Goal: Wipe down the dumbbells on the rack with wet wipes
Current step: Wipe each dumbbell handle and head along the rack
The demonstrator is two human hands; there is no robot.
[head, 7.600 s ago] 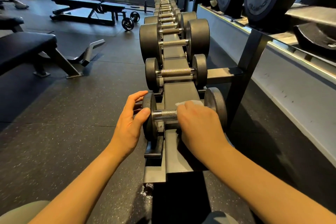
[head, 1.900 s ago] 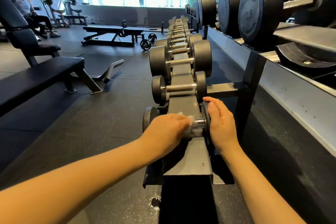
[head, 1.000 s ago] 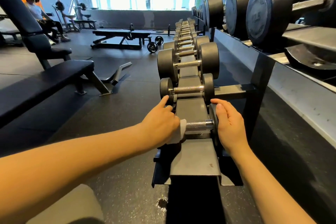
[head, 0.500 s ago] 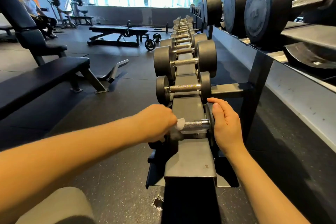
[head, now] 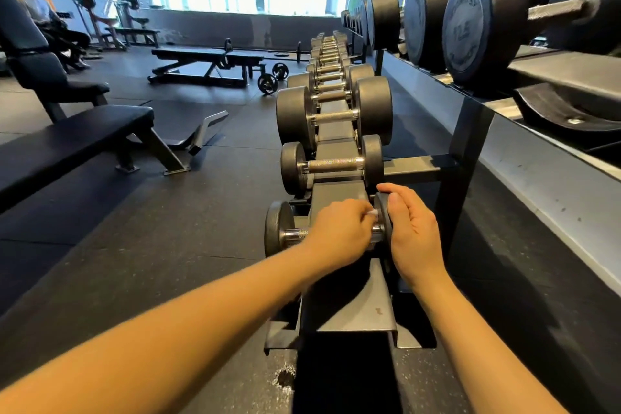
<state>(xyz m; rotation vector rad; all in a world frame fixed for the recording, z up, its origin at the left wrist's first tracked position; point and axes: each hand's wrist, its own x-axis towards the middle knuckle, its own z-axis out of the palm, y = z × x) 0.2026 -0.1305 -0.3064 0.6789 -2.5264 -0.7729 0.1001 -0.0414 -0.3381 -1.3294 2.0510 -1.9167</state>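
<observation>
The nearest small dumbbell (head: pixel 279 228) lies across the low rack (head: pixel 349 309), its left plate and a bit of knurled handle showing. My left hand (head: pixel 339 232) grips a white wet wipe (head: pixel 371 213) around the handle, close to the right plate. My right hand (head: pixel 411 232) curls over the top edge of that right plate and holds it. A second small dumbbell (head: pixel 331 165) sits just behind, then a larger one (head: pixel 334 116).
A long row of dumbbells runs away along the rack. An upper shelf at the right carries big dumbbells (head: pixel 484 20). Black benches (head: pixel 74 141) stand at left, another bench (head: pixel 205 64) farther off. A person (head: pixel 40 17) sits at far left.
My left hand with the wipe has slid right along the handle, from the left plate to near the right plate. My right hand stays on the right plate.
</observation>
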